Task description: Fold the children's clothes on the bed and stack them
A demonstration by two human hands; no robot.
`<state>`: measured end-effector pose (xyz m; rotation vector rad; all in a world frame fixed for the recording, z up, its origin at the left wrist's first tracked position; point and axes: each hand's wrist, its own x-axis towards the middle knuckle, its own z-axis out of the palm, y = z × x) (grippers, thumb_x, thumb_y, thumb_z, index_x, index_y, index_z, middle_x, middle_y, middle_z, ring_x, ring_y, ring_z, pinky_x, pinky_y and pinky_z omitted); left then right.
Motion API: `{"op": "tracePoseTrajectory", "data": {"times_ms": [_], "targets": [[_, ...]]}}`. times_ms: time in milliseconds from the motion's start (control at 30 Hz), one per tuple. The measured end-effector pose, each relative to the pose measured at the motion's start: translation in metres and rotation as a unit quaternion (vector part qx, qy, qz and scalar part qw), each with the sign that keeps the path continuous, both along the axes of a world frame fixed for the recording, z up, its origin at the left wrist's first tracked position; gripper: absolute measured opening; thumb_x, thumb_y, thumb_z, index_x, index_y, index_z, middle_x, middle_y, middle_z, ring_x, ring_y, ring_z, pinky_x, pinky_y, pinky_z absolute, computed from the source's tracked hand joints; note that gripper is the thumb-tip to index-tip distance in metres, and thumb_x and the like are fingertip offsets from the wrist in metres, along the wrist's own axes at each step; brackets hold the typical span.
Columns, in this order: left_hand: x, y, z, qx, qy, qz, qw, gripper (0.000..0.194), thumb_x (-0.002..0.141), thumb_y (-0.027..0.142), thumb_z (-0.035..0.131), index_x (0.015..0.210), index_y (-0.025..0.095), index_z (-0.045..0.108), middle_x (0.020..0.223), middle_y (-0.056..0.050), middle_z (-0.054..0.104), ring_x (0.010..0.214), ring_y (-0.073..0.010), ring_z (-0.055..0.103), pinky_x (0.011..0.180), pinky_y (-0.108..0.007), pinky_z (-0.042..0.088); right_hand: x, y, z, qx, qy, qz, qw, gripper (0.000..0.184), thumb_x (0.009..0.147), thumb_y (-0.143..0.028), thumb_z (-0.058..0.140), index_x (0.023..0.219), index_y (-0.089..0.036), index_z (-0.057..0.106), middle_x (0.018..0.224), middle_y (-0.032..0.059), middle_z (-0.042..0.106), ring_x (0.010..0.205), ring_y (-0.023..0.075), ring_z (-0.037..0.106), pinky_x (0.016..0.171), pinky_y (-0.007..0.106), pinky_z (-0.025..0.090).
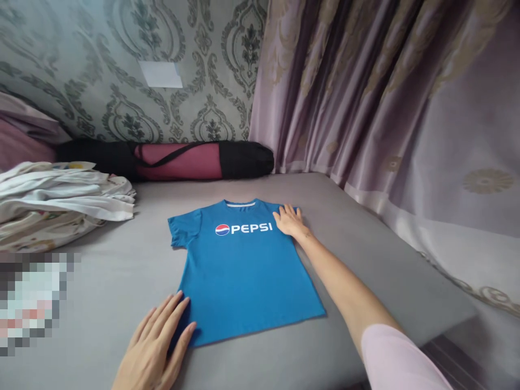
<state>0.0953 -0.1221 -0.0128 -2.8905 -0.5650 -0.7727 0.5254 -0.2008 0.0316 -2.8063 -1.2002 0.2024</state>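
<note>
A blue T-shirt (244, 276) with a white PEPSI print and a round logo lies spread flat, its collar pointing away from me. My right hand (289, 221) rests flat over the shirt's right sleeve, fingers spread, covering most of that sleeve. At the shirt's lower left corner is my left hand (158, 341), its fingers stretched out and the tips over the side edge. The left sleeve lies out to the side with slight creases.
The shirt lies on a grey bed sheet (357, 260). A pile of white clothes (69, 200) sits at the left. Along the patterned wall lies a long black and maroon bag (179, 161). Purple curtains (365, 92) hang down the right side, by the bed's edge.
</note>
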Motion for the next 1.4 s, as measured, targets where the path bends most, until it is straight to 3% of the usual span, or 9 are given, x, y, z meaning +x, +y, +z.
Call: {"op": "tracePoseTrajectory", "data": {"times_ms": [167,367,567,700,800,967,1133,1267,1400], "targets": [[0.0,0.0,0.003,0.005,-0.012,-0.005,1.0,0.051,0.094,0.051,0.046,0.135,0.021,0.051,0.134,-0.008,0.063,0.121,-0.0274,0.061,0.098,-0.042,0.051,-0.019,0.047,-0.005,0.011,0.011,0.132,0.991,0.067,0.1,-0.045,0.019,0.154,-0.005,0.026,0.162,0.0128,0.02,0.151,0.0233,0.014,0.121,0.04,0.007],[-0.001,-0.002,0.006,-0.008,-0.007,0.0,1.0,0.051,0.094,0.049,0.05,0.136,0.021,0.052,0.134,-0.006,0.063,0.123,-0.0248,0.06,0.099,-0.038,0.051,-0.012,0.083,-0.022,0.022,0.012,0.072,0.997,0.069,0.101,-0.045,0.015,0.155,-0.002,0.02,0.163,0.0137,0.017,0.15,0.0239,0.015,0.121,0.039,0.008],[0.001,-0.003,0.007,-0.028,-0.024,-0.003,0.999,0.051,0.092,0.05,0.053,0.135,0.023,0.053,0.133,-0.007,0.064,0.121,-0.0255,0.061,0.101,-0.039,0.051,-0.019,0.089,-0.017,0.022,-0.001,0.072,0.997,0.069,0.1,-0.043,0.019,0.153,0.0,0.024,0.162,0.017,0.017,0.15,0.0271,0.014,0.121,0.043,0.008],[0.001,-0.003,0.008,-0.045,-0.038,0.004,0.998,0.048,0.092,0.049,0.054,0.132,0.024,0.057,0.132,-0.006,0.065,0.121,-0.0252,0.061,0.1,-0.038,0.052,-0.057,0.105,-0.014,0.071,0.015,0.219,0.973,0.068,0.1,-0.043,0.018,0.154,-0.003,0.026,0.163,0.0139,0.018,0.151,0.0244,0.01,0.122,0.04,0.003],[0.0,-0.003,0.008,-0.06,-0.04,0.007,0.997,0.046,0.091,0.048,0.056,0.13,0.025,0.059,0.132,-0.006,0.065,0.122,-0.025,0.06,0.101,-0.037,0.053,-0.079,0.123,-0.015,0.059,0.062,0.309,0.947,0.068,0.1,-0.046,0.018,0.154,-0.006,0.027,0.163,0.0101,0.019,0.151,0.0214,0.009,0.122,0.038,0.004],[-0.002,-0.005,0.008,-0.066,-0.031,0.012,0.997,0.046,0.091,0.045,0.058,0.132,0.024,0.058,0.134,-0.005,0.063,0.124,-0.0259,0.059,0.101,-0.039,0.053,-0.078,0.144,-0.011,0.037,0.061,0.251,0.965,0.067,0.101,-0.043,0.018,0.155,-0.003,0.021,0.164,0.012,0.015,0.151,0.0213,0.011,0.122,0.038,0.006],[-0.001,-0.005,0.011,-0.055,-0.034,0.006,0.998,0.046,0.091,0.045,0.058,0.132,0.024,0.058,0.134,-0.005,0.063,0.123,-0.0261,0.06,0.099,-0.039,0.055,-0.084,0.153,-0.007,0.031,0.043,0.247,0.968,0.067,0.1,-0.042,0.022,0.153,-0.001,0.025,0.163,0.0154,0.015,0.151,0.0245,0.01,0.122,0.044,0.003],[0.0,-0.002,0.013,-0.039,-0.025,-0.003,0.999,0.045,0.091,0.046,0.057,0.131,0.026,0.058,0.132,-0.003,0.064,0.119,-0.0256,0.063,0.097,-0.039,0.056,-0.099,0.166,-0.016,0.072,0.029,0.265,0.961,0.066,0.101,-0.043,0.022,0.153,-0.002,0.028,0.162,0.015,0.02,0.151,0.024,0.011,0.122,0.044,0.001],[-0.002,0.001,0.009,-0.04,-0.025,-0.012,0.999,0.045,0.09,0.047,0.058,0.13,0.026,0.059,0.131,-0.003,0.066,0.117,-0.0255,0.064,0.096,-0.039,0.056,-0.101,0.178,-0.025,0.076,0.038,0.235,0.968,0.066,0.101,-0.043,0.021,0.153,-0.003,0.027,0.162,0.0133,0.023,0.151,0.0228,0.014,0.122,0.044,0.004]]}}
